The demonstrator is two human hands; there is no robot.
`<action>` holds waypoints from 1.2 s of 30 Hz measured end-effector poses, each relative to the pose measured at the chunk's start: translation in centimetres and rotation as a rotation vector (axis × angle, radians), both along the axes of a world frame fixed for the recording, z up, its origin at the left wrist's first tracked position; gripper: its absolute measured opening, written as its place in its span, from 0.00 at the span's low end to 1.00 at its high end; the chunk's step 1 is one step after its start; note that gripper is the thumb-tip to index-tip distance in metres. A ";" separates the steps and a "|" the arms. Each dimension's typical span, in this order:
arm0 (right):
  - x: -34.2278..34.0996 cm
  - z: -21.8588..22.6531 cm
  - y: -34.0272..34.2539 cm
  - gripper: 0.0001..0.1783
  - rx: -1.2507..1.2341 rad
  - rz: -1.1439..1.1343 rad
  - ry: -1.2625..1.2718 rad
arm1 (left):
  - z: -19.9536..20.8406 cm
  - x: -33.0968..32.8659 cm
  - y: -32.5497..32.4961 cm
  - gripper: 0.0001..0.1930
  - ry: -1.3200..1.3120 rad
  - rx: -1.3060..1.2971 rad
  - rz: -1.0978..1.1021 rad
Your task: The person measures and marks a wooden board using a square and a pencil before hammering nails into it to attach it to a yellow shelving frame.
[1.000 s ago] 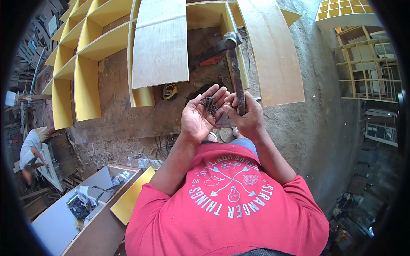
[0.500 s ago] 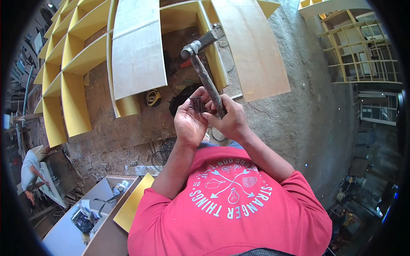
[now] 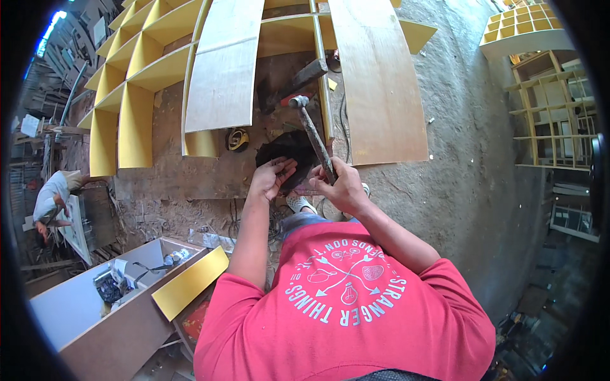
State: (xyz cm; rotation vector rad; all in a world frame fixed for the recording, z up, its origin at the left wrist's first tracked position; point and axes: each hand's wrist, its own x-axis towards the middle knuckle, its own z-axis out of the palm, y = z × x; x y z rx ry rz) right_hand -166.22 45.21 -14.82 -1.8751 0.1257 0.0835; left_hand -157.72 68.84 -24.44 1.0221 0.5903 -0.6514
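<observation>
My right hand [image 3: 347, 188] is closed round the lower handle of a hammer [image 3: 312, 132], whose metal head points away from me. Its thumb and forefinger come together beside the handle; anything pinched there is too small to make out. My left hand [image 3: 272, 178] hovers over a black bag [image 3: 289, 149], fingers curled and palm turned toward my right hand. Whatever lies in that palm is hidden in shadow. The two hands are apart, in front of a yellow-sided wooden shelf frame [image 3: 323, 82].
Two long plywood panels [image 3: 223, 82] [image 3: 381, 95] lie across the frame. A dark bar [image 3: 309, 75] sits beyond the hammer, and a yellow tape measure [image 3: 237, 140] left of the bag. An open wooden box [image 3: 105, 330] stands lower left. Another person [image 3: 53, 200] bends at far left.
My hands have come apart; the dark nails seen in my left hand no longer show. The left hand has moved down over the black bag. The hammer stays in my right hand, its head lower.
</observation>
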 end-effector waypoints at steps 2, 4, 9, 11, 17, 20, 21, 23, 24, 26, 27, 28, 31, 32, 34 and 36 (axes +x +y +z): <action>-0.1 0.8 -0.4 0.16 -0.058 0.049 0.027 | 1.0 -0.6 -0.1 0.18 -0.020 -0.021 -0.042; 0.0 1.9 -0.7 0.15 -0.039 0.059 0.022 | 2.1 -1.4 0.0 0.19 -0.142 -0.125 0.063; 0.5 6.4 -0.9 0.14 0.045 0.033 0.029 | 8.3 -3.0 -2.6 0.21 -0.202 -0.481 0.090; 1.0 7.9 -1.0 0.14 0.068 -0.005 -0.066 | 10.7 -2.9 -4.3 0.22 -0.148 -0.685 0.054; 0.5 8.1 -3.7 0.24 0.006 -0.068 -0.198 | 14.2 -3.5 -9.5 0.15 -0.151 -0.618 -0.040; -0.3 8.5 -6.4 0.28 -0.118 -0.100 -0.288 | 15.3 -3.6 -12.8 0.11 -0.172 -0.614 -0.103; -0.9 8.5 -7.6 0.27 -0.132 -0.119 -0.232 | 15.4 -3.8 -14.2 0.11 -0.183 -0.621 -0.110; -1.5 8.9 -10.1 0.26 -0.151 -0.129 -0.197 | 15.6 -4.3 -17.1 0.11 -0.134 -0.635 -0.064; -1.7 9.0 -11.5 0.25 -0.084 -0.170 -0.209 | 15.5 -4.4 -18.3 0.10 -0.123 -0.684 -0.072; -2.0 9.4 -14.8 0.23 -0.018 -0.189 -0.244 | 15.7 -4.4 -21.8 0.11 -0.119 -0.731 -0.034; -2.0 9.5 -16.5 0.22 0.003 -0.192 -0.263 | 15.7 -4.5 -23.7 0.11 -0.093 -0.771 0.005; -2.0 9.7 -18.3 0.20 0.024 -0.201 -0.281 | 15.5 -4.5 -25.7 0.12 -0.087 -0.776 0.045; -2.1 9.7 -23.8 0.17 0.089 -0.197 -0.324 | 15.7 -4.9 -31.7 0.12 -0.094 -0.834 0.118; -2.0 9.8 -25.8 0.17 0.068 -0.194 -0.356 | 15.8 -4.8 -33.8 0.13 -0.088 -0.821 0.127; -1.9 10.5 -29.2 0.17 0.051 -0.174 -0.393 | 15.7 -4.7 -37.4 0.12 -0.103 -0.814 0.149; -1.9 11.8 -32.4 0.13 0.009 -0.174 -0.339 | 15.5 -4.5 -40.5 0.11 -0.116 -0.811 0.188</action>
